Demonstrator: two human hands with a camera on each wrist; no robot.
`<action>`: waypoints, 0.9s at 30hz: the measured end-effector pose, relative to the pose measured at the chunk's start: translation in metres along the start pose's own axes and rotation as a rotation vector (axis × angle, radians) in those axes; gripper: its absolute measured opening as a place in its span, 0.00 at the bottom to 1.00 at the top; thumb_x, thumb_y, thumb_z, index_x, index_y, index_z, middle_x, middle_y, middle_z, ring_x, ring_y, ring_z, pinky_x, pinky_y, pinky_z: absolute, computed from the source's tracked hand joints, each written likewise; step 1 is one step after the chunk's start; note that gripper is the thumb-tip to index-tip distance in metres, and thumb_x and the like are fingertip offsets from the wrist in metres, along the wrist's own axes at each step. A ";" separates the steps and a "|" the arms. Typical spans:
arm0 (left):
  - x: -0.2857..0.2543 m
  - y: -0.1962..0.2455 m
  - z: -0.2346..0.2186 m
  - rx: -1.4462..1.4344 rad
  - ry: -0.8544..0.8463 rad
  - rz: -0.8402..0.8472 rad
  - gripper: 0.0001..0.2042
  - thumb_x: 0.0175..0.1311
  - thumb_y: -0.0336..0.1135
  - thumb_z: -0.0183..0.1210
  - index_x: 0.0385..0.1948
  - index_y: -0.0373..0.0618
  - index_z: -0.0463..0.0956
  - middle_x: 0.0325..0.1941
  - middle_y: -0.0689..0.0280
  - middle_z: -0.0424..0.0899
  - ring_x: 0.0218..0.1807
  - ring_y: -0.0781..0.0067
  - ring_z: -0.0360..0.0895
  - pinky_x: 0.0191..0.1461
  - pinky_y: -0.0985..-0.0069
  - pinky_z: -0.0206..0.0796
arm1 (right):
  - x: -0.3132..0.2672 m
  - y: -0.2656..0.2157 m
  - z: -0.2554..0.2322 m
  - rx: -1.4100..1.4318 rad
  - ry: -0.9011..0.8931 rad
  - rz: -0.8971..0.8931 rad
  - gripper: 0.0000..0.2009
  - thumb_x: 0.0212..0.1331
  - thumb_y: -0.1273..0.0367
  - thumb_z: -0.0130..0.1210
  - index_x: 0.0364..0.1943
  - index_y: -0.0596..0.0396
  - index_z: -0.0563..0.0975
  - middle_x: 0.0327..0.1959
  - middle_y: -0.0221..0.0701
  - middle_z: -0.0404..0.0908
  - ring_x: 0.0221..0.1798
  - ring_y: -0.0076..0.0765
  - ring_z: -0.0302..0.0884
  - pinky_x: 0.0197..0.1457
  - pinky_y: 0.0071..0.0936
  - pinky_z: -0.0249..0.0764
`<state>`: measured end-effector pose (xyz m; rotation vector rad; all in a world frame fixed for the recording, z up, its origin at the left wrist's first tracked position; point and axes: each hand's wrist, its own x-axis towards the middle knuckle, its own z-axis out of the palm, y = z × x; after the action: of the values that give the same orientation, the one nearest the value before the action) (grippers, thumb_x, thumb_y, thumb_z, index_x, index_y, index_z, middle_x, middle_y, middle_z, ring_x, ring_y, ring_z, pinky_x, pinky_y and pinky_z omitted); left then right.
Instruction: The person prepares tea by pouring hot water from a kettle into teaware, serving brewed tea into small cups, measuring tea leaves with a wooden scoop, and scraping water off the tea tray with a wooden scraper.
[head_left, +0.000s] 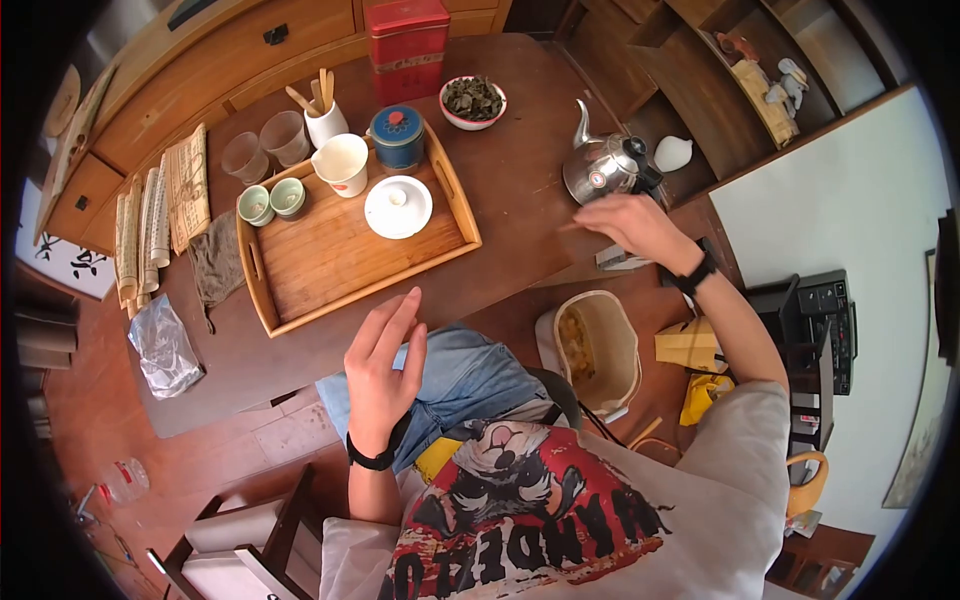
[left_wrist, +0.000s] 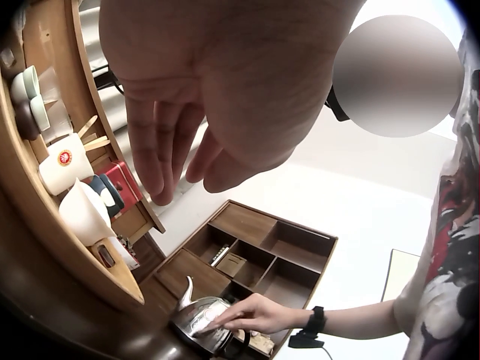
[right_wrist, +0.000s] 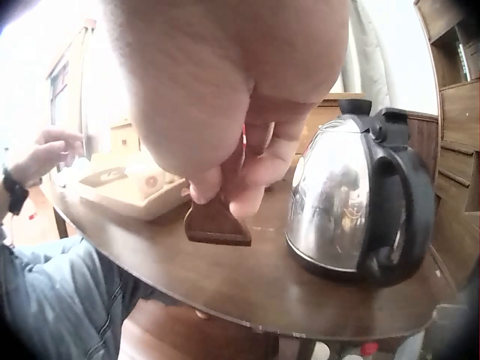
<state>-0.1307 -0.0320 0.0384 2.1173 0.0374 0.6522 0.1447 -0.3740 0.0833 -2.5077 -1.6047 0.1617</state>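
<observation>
My right hand [head_left: 638,228] is beside the stainless steel electric kettle [head_left: 597,170] at the table's right end. Between its thumb and fingers it pinches a dark brown wooden piece with a flared, flat end [right_wrist: 216,223], pointing down over the tabletop; its upper part is hidden by the hand. My left hand [head_left: 385,350] hangs in the air at the tray's front edge, fingers nearly straight and holding nothing. On the wooden tray [head_left: 350,292] are a white lidded gaiwan [head_left: 398,208], a white pitcher [head_left: 342,166], a blue lidded jar [head_left: 398,140] and two pale green cups [head_left: 288,197].
A red tin [head_left: 408,45] and a bowl of tea leaves [head_left: 473,103] stand behind the tray. Left of it lie a grey cloth [head_left: 215,262], rolled mats [head_left: 157,215] and a plastic bag [head_left: 166,345]. A bin [head_left: 622,372] stands below the table's front edge.
</observation>
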 end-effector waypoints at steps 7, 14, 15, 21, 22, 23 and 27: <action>-0.009 0.004 -0.006 0.038 0.006 -0.030 0.22 0.68 0.16 0.66 0.64 0.37 0.86 0.54 0.54 0.90 0.44 0.66 0.90 0.49 0.72 0.85 | 0.012 0.005 0.044 0.049 0.102 0.046 0.13 0.71 0.71 0.61 0.56 0.52 0.89 0.58 0.39 0.91 0.53 0.53 0.91 0.56 0.44 0.88; -0.012 -0.009 -0.006 -0.018 0.025 -0.046 0.22 0.68 0.16 0.66 0.64 0.37 0.86 0.53 0.54 0.90 0.43 0.67 0.90 0.50 0.72 0.86 | -0.061 -0.053 0.031 -0.286 -0.514 0.049 0.15 0.66 0.69 0.62 0.54 0.51 0.89 0.51 0.37 0.93 0.49 0.46 0.93 0.49 0.42 0.88; -0.014 -0.009 -0.008 -0.046 0.015 -0.083 0.21 0.68 0.17 0.67 0.63 0.38 0.86 0.54 0.53 0.90 0.46 0.59 0.90 0.52 0.68 0.85 | -0.070 -0.055 0.037 -0.166 -0.342 0.046 0.12 0.69 0.69 0.62 0.52 0.53 0.89 0.45 0.38 0.93 0.44 0.48 0.92 0.45 0.41 0.86; -0.025 -0.024 -0.024 -0.042 0.082 -0.120 0.20 0.67 0.21 0.69 0.62 0.40 0.87 0.55 0.51 0.90 0.52 0.48 0.90 0.55 0.61 0.84 | 0.032 -0.124 0.034 0.727 0.158 0.433 0.11 0.77 0.70 0.64 0.55 0.60 0.88 0.37 0.34 0.93 0.28 0.29 0.85 0.33 0.26 0.76; -0.026 -0.026 -0.029 -0.056 0.099 -0.118 0.20 0.67 0.22 0.70 0.61 0.40 0.87 0.55 0.52 0.90 0.53 0.47 0.89 0.56 0.60 0.84 | 0.059 -0.136 0.038 1.090 0.267 0.502 0.11 0.78 0.68 0.64 0.55 0.61 0.88 0.34 0.31 0.92 0.28 0.22 0.82 0.33 0.22 0.74; -0.029 -0.029 -0.036 -0.029 0.121 -0.132 0.19 0.67 0.23 0.70 0.61 0.40 0.87 0.55 0.53 0.90 0.53 0.48 0.90 0.56 0.59 0.84 | 0.088 -0.152 0.034 1.125 0.235 0.430 0.13 0.81 0.67 0.63 0.55 0.65 0.87 0.32 0.26 0.87 0.30 0.16 0.79 0.32 0.18 0.71; -0.046 -0.046 -0.076 0.082 0.286 -0.184 0.17 0.68 0.23 0.69 0.58 0.39 0.87 0.54 0.54 0.90 0.52 0.49 0.90 0.55 0.61 0.84 | 0.194 -0.216 0.059 1.335 0.190 0.293 0.13 0.81 0.68 0.63 0.54 0.67 0.86 0.29 0.25 0.84 0.28 0.17 0.78 0.32 0.18 0.70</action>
<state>-0.1956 0.0414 0.0181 2.0520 0.4179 0.8485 0.0234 -0.1043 0.0654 -1.5524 -0.5989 0.7123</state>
